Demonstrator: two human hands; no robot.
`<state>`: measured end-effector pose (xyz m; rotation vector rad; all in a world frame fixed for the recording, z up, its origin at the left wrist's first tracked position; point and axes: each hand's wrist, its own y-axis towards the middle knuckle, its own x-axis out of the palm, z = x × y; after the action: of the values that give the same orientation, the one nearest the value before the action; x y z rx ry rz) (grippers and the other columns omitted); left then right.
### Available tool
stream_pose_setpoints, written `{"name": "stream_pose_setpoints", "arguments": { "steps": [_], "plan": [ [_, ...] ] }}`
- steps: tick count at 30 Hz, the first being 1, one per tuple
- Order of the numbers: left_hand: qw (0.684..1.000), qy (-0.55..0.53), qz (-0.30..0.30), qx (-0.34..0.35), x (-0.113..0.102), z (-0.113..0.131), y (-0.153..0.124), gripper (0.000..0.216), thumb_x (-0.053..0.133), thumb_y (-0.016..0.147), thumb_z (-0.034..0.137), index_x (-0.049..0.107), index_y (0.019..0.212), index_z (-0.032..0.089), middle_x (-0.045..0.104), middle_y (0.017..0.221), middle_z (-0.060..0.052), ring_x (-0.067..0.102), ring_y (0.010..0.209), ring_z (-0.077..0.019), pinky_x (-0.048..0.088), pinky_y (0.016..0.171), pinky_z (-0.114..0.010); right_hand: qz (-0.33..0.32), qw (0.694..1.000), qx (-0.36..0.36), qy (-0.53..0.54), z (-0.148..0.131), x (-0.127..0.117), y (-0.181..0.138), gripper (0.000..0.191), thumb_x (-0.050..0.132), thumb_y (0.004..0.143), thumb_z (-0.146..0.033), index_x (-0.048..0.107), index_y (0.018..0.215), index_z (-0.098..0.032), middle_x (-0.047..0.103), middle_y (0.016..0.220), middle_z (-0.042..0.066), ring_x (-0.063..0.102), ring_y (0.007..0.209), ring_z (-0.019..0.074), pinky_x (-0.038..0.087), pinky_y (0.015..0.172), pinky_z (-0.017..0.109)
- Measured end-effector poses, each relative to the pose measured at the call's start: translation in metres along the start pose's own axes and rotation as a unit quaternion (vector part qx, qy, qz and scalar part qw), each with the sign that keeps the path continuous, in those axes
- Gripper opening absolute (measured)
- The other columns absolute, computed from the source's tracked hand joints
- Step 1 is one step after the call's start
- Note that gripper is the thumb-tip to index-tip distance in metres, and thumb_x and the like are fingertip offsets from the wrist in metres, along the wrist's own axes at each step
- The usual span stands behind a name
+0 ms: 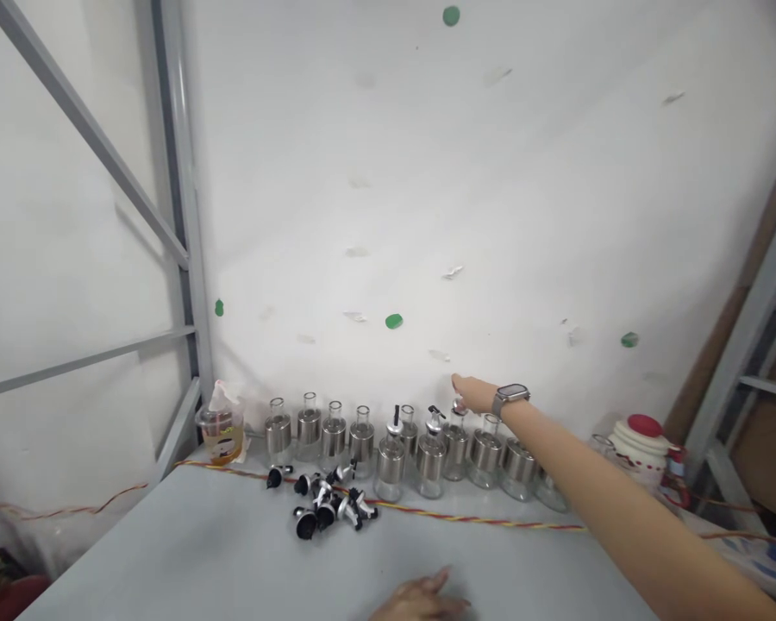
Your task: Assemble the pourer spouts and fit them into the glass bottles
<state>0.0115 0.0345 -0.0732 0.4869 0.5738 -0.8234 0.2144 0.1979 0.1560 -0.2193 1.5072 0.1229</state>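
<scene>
My right hand (473, 393), with a watch (512, 393) on the wrist, reaches over the row of glass bottles with metal bands. Its fingers close at the top of one bottle (455, 450), around a silver pourer stopper that is mostly hidden. Two bottles beside it, one (430, 461) and another (390, 466), carry black-and-silver stoppers. Low at the front edge, my left hand (422, 599) lies over the table, fingers spread and holding nothing. Beyond it to the left is a pile of loose pourer stoppers (327, 509).
Several uncapped bottles (334, 440) stand along the wall. A twisted red-and-yellow cord (440, 516) crosses the grey table (187, 552). A drink cup (221, 435) stands at left, a white jar with red lid (640, 444) at right. Metal frames (184, 216) flank the table.
</scene>
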Motion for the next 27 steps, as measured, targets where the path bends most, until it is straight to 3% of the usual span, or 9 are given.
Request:
{"name": "stream_pose_setpoints", "arguments": {
  "steps": [3, 5, 8, 11, 16, 20, 24, 27],
  "plan": [
    [0.999, 0.011, 0.036, -0.003, -0.023, 0.022, -0.005, 0.048, 0.044, 0.077, 0.051, 0.051, 0.116, 0.025, 0.054, 0.120, -0.011, 0.041, 0.117, -0.0245, 0.030, 0.098, -0.036, 0.011, 1.000, 0.003, 0.016, -0.001, 0.001, 0.002, 0.029, 0.049, 0.083, -0.029, 0.049, 0.109, -0.016, 0.053, 0.110, 0.006, 0.055, 0.091, 0.0183, 0.047, 0.075, 0.039],
    [0.996, 0.000, 0.072, -0.056, -0.033, 0.033, -0.008, 0.056, 0.055, 0.069, 0.050, 0.051, 0.116, 0.019, 0.056, 0.113, -0.014, 0.049, 0.107, -0.0256, 0.036, 0.092, -0.035, 0.026, 0.999, 0.003, 0.038, -0.001, 0.004, 0.002, 0.029, 0.049, 0.083, -0.029, 0.049, 0.109, -0.016, 0.053, 0.110, 0.006, 0.055, 0.091, 0.0182, 0.047, 0.076, 0.039],
    [0.986, -0.036, 0.107, -0.122, -0.033, 0.032, -0.009, 0.061, 0.060, 0.066, 0.045, 0.049, 0.118, 0.015, 0.058, 0.106, -0.015, 0.054, 0.094, -0.0257, 0.041, 0.083, -0.035, 0.063, 0.994, 0.012, 0.086, -0.003, 0.015, -0.001, 0.028, 0.049, 0.083, -0.029, 0.049, 0.109, -0.017, 0.053, 0.110, 0.006, 0.055, 0.090, 0.0176, 0.047, 0.076, 0.039],
    [0.967, -0.118, 0.177, -0.140, -0.025, 0.020, -0.006, 0.064, 0.057, 0.068, 0.045, 0.043, 0.123, 0.016, 0.059, 0.102, -0.013, 0.057, 0.083, -0.0217, 0.044, 0.071, -0.031, 0.127, 0.980, 0.039, 0.147, -0.005, 0.032, -0.006, 0.027, 0.048, 0.083, -0.034, 0.055, 0.099, -0.013, 0.060, 0.097, 0.006, 0.058, 0.084, 0.0174, 0.046, 0.072, 0.034],
    [0.892, -0.334, 0.265, -0.148, -0.020, 0.011, 0.003, 0.063, 0.053, 0.064, 0.059, 0.047, 0.110, 0.017, 0.062, 0.074, -0.005, 0.059, 0.057, -0.0145, 0.038, 0.046, -0.021, 0.233, 0.938, 0.060, 0.249, -0.005, 0.059, -0.010, 0.036, 0.044, 0.078, -0.043, 0.063, 0.076, -0.012, 0.067, 0.072, 0.006, 0.059, 0.069, 0.0177, 0.040, 0.057, 0.024],
    [0.830, -0.393, 0.335, -0.211, -0.031, 0.012, 0.005, 0.054, 0.062, 0.053, 0.060, 0.055, 0.084, 0.016, 0.062, 0.073, -0.004, 0.061, 0.057, -0.0142, 0.036, 0.044, -0.019, 0.284, 0.908, 0.060, 0.301, -0.005, 0.071, -0.007, 0.038, 0.048, 0.071, -0.048, 0.059, 0.059, -0.014, 0.062, 0.055, 0.003, 0.053, 0.054, 0.0150, 0.034, 0.047, 0.023],
    [0.764, -0.468, 0.385, -0.222, -0.042, 0.015, 0.003, 0.057, 0.067, 0.047, 0.058, 0.056, 0.084, 0.016, 0.062, 0.068, -0.002, 0.060, 0.054, -0.0140, 0.035, 0.044, -0.020, 0.325, 0.885, 0.066, 0.327, -0.005, 0.080, -0.011, 0.038, 0.050, 0.067, -0.051, 0.053, 0.052, -0.016, 0.055, 0.049, 0.001, 0.046, 0.049, 0.0131, 0.031, 0.045, 0.023],
    [0.724, -0.538, 0.377, -0.210, -0.049, 0.018, 0.002, 0.055, 0.066, 0.051, 0.058, 0.058, 0.082, 0.013, 0.062, 0.063, -0.003, 0.059, 0.049, -0.0135, 0.034, 0.044, -0.020, 0.351, 0.872, 0.071, 0.334, -0.006, 0.086, -0.013, 0.037, 0.050, 0.067, -0.052, 0.051, 0.054, -0.017, 0.054, 0.052, 0.001, 0.045, 0.050, 0.0132, 0.032, 0.047, 0.024]
  ]
}}
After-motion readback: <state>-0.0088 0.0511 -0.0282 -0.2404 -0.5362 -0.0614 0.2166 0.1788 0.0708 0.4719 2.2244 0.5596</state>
